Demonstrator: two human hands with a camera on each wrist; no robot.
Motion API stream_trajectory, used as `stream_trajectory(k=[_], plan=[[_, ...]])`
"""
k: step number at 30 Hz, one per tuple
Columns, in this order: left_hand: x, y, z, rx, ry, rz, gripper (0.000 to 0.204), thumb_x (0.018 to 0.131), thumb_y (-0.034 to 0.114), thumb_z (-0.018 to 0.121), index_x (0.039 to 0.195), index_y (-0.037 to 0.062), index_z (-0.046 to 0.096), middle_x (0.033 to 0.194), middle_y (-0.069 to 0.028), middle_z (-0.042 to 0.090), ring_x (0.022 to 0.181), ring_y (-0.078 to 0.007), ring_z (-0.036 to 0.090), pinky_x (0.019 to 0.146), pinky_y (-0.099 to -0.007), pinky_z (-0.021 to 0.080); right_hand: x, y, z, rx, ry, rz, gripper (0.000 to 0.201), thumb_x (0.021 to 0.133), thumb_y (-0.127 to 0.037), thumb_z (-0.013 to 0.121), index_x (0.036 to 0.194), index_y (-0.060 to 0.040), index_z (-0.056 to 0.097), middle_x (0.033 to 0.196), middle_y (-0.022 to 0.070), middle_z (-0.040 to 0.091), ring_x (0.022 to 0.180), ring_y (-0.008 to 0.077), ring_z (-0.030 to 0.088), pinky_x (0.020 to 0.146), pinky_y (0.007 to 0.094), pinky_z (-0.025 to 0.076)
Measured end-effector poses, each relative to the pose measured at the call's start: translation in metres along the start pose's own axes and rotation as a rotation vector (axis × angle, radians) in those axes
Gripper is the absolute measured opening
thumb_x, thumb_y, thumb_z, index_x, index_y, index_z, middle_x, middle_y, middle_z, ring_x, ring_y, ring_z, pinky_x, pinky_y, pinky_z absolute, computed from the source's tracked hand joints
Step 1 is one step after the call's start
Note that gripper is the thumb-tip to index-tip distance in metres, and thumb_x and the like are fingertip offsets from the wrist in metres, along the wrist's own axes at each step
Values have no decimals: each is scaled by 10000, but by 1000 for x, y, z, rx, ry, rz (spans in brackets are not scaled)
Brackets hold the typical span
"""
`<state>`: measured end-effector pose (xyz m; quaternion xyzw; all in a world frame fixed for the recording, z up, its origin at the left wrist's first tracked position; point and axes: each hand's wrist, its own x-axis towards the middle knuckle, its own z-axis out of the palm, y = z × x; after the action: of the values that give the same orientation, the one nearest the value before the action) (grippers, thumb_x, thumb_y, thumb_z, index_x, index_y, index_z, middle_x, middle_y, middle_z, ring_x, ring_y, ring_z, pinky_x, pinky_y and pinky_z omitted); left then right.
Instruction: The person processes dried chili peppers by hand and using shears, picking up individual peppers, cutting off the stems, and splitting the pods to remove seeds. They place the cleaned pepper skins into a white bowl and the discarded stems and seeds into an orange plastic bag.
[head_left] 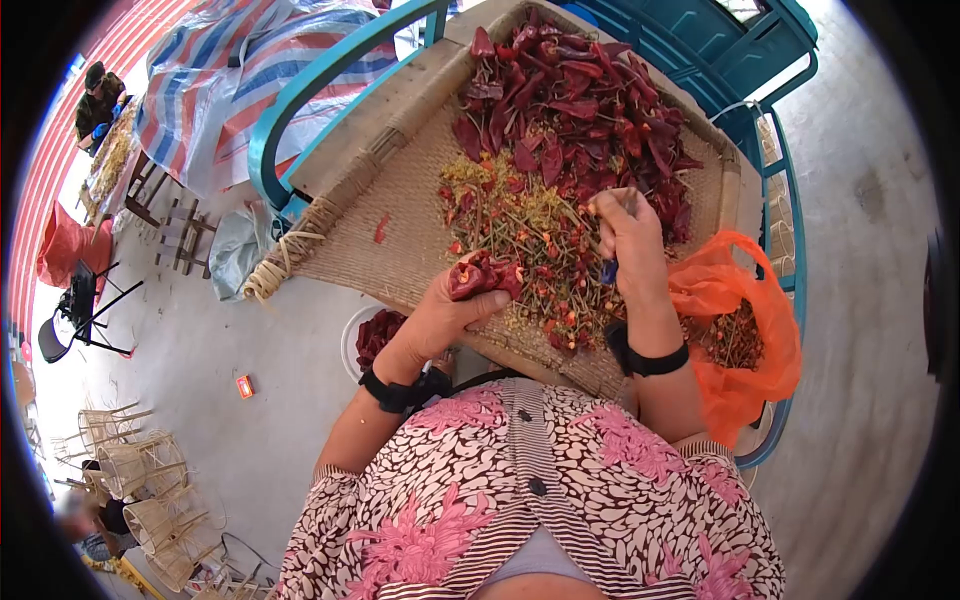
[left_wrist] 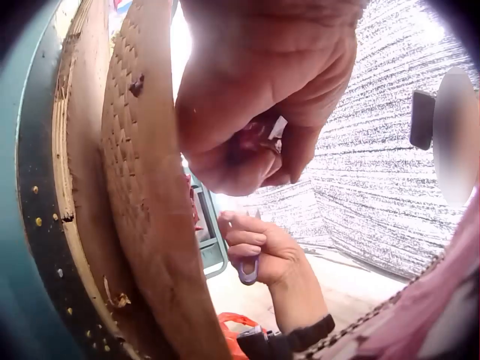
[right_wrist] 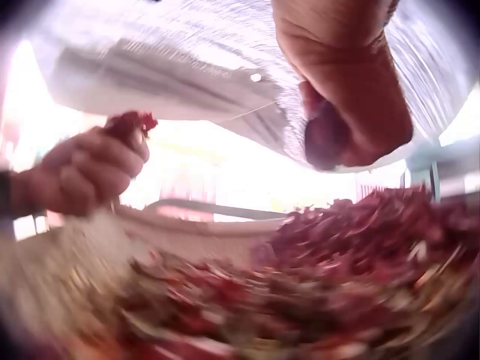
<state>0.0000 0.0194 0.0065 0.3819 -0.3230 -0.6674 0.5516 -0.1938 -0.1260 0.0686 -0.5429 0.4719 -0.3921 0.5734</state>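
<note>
My left hand (head_left: 447,318) grips several dried red peppers (head_left: 486,278) over the near edge of a woven tray (head_left: 345,225), their cut ends facing right. To its right, my right hand (head_left: 638,250) is curled around scissors with a blue-purple loop handle (left_wrist: 249,271); the blades are hidden by the fingers. Below and between the hands lies a heap of pepper stems and seeds (head_left: 530,235). A large pile of whole dried peppers (head_left: 575,100) covers the far part of the tray. The right wrist view is blurred but shows peppers (right_wrist: 131,124) poking out of the left fist.
An orange plastic bag (head_left: 775,340) holding stems hangs at the tray's right. A white bucket (head_left: 347,345) with red peppers stands below left. Teal metal rails (head_left: 275,130) flank the tray. Striped sheeting (head_left: 210,100), stools (head_left: 140,465) and another person (head_left: 97,100) are at left.
</note>
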Motion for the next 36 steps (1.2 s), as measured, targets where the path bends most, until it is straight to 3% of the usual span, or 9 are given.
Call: stream_trajectory(k=[3,5,10,14,18,21,27,30,36], plan=[[-1,7,28,-93,150,98,416,793,53,759,1164,66,572,994,49,562,925,-71,528,840,-241,439,25,-2,-7,-559,-124,-34,164,868,-161,630,931,-15,586,779,51,593,602,118,518,585,298,430],[9,-15,19,12,174,130,381,795,46,742,1136,68,574,965,50,564,868,-64,526,779,-238,440,58,12,-8,-884,-28,-53,282,856,-273,648,973,-18,629,873,129,655,783,255,640,721,408,485],[9,-11,18,50,157,20,175,804,77,710,933,76,591,775,61,546,664,-48,480,592,-228,370,113,42,12,-1340,89,-2,399,870,-417,606,918,-21,621,897,168,650,876,345,636,735,469,476],[7,-14,18,142,201,143,125,851,89,679,934,55,592,789,20,589,688,-75,531,631,-241,416,127,47,17,-1169,80,106,376,841,-377,624,954,-19,643,1048,200,659,996,378,627,829,493,490],[11,-21,15,-80,266,246,179,894,69,634,1063,23,599,945,-23,654,836,-123,606,738,-262,471,87,18,15,-851,-47,-81,298,823,-284,641,773,-8,539,728,88,588,644,223,529,619,380,429],[21,-19,19,-161,350,286,264,908,77,635,1163,22,597,1078,-29,657,933,-130,610,776,-278,481,15,-3,31,-552,-182,-101,242,841,-206,664,757,-19,536,637,-8,420,605,58,361,557,261,333],[33,-17,25,-240,336,295,241,861,51,693,1094,48,632,1030,10,660,921,-103,603,776,-262,473,-52,13,51,-909,-178,-412,169,841,-179,669,853,-29,592,806,100,616,695,246,598,644,347,458],[32,-18,23,-117,358,337,276,830,8,712,1087,52,621,1032,12,659,916,-94,600,777,-254,470,-51,6,38,-723,-284,-213,179,871,-192,651,904,-19,618,825,95,610,700,227,592,655,344,460],[26,-26,17,227,320,375,305,791,-36,730,1016,66,552,968,30,619,868,-56,555,772,-232,458,-42,3,37,-512,-291,-401,192,886,-172,655,1030,-45,671,860,74,558,800,187,561,731,315,447]])
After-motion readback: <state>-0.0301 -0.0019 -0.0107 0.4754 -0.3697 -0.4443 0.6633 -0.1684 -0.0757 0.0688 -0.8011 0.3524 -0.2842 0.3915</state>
